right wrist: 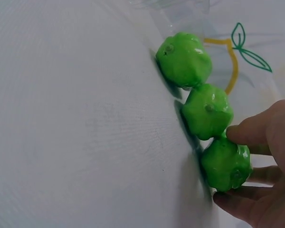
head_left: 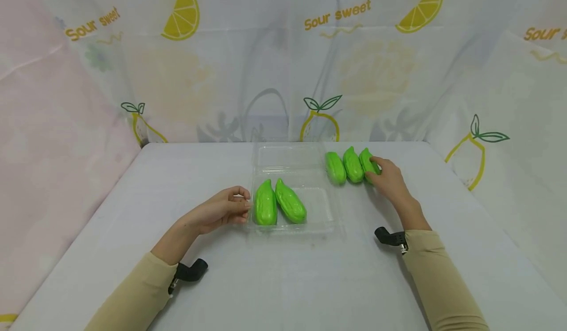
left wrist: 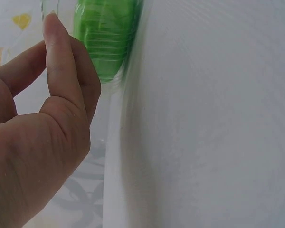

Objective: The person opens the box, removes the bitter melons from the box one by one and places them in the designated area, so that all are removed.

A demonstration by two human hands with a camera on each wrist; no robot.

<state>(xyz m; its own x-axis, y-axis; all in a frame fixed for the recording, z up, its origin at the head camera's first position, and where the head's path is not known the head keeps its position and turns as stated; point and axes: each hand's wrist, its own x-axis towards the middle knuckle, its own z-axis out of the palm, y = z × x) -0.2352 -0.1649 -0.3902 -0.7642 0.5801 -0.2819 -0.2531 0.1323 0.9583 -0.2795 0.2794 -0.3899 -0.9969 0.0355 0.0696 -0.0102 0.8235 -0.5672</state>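
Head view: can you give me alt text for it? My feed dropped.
A person's right hand grips the rightmost green piece in a row of three on a white table. The left hand pinches the left edge of an open clear plastic box, where two more green pieces lie side by side. A lemon-print cloth hangs behind.

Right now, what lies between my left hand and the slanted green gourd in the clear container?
The head view shows the left rim of the container, then the straighter green gourd, between your left hand and the slanted green gourd.
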